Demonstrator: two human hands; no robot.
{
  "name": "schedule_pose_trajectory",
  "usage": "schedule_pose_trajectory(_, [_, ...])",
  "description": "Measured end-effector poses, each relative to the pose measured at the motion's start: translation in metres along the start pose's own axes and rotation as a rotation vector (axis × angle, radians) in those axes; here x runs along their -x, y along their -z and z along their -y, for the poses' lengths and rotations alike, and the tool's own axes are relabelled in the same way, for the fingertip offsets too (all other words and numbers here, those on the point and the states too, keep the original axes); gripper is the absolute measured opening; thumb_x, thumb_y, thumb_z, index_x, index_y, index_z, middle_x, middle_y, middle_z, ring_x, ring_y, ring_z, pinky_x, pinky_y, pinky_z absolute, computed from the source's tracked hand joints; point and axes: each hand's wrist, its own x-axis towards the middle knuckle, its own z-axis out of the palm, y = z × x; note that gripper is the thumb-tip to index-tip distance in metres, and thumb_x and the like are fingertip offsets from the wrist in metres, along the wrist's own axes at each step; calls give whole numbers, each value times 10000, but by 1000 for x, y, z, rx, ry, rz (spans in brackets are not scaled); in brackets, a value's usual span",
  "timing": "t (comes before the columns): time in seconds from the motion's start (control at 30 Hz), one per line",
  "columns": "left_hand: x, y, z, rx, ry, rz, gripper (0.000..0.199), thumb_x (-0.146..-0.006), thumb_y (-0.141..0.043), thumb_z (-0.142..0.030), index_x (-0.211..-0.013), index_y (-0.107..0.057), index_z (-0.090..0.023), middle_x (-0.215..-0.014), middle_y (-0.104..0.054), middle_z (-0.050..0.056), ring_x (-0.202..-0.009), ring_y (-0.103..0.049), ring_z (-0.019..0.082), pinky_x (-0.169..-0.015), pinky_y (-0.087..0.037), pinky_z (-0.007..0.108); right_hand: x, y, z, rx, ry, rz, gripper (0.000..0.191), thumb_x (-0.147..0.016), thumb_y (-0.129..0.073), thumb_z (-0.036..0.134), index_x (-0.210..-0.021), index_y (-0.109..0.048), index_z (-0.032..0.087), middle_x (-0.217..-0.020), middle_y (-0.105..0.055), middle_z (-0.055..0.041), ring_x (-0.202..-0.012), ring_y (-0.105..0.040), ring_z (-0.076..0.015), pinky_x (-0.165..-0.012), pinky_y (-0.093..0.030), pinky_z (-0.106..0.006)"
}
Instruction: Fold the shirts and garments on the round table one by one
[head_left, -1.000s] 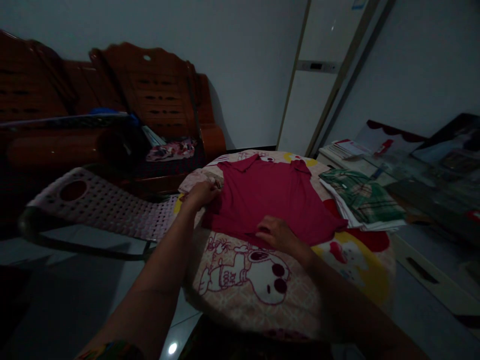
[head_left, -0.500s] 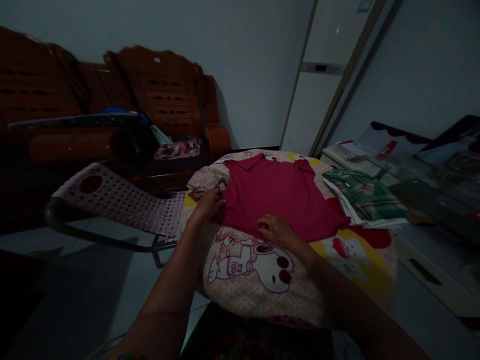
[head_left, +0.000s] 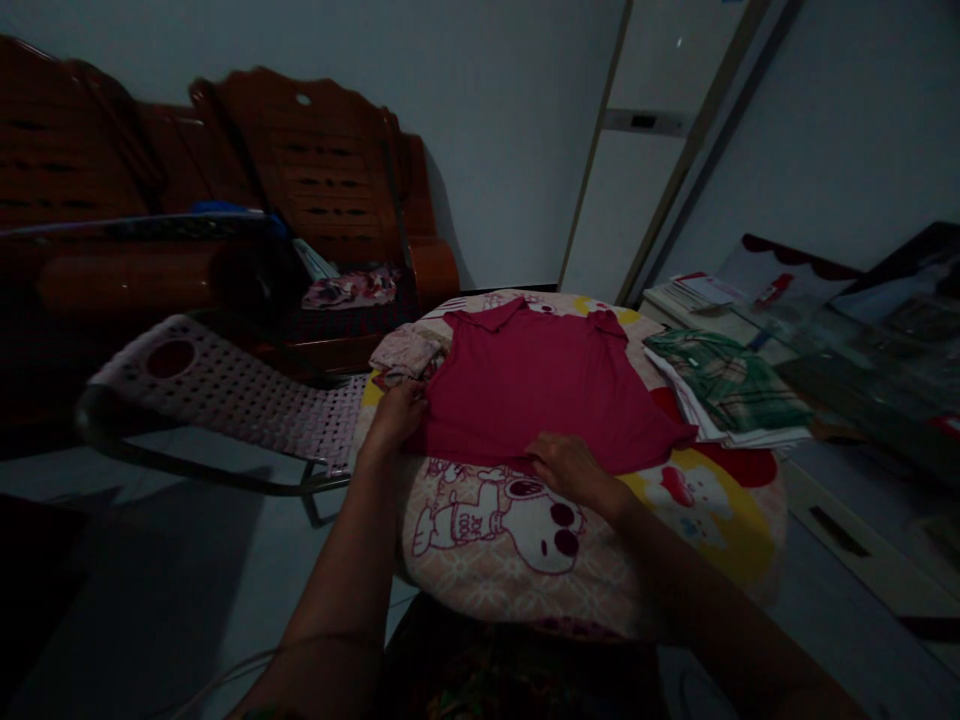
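Observation:
A magenta short-sleeved shirt (head_left: 532,385) lies spread on a round table, its sleeves toward the far side and its hem toward me. At the shirt's left edge, my left hand (head_left: 400,412) is closed on the fabric, beside a small bundle of folded patterned cloth (head_left: 407,352). My right hand (head_left: 568,466) rests at the near hem, right of the middle, with its fingers pinched on the fabric. Its fingertips are partly hidden in the dim light.
The table wears a cartoon-print cover (head_left: 480,590). At its right lies a folded green plaid cloth (head_left: 731,380) on white cloth, against a white cabinet (head_left: 847,530). A woven chair (head_left: 247,385) stands left, wooden seats (head_left: 307,170) behind it.
My left hand has moved left, and the shirt's near left corner has spread out that way. My right hand has shifted slightly right along the hem. The view has moved a little.

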Motion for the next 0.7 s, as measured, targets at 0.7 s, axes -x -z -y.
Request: schedule_pose_trajectory(0.7, [0,5,6,-22,2,32,382,-778,-547,-263,-1099,-721,-152,-985,-718,65,-888,-645,215,-752,-473,273,20,4,-8,3,2,63,88,-848,-625,180,-809,-703,169,-781,-721,-51,-663,-571,-140,-611,-292,-271])
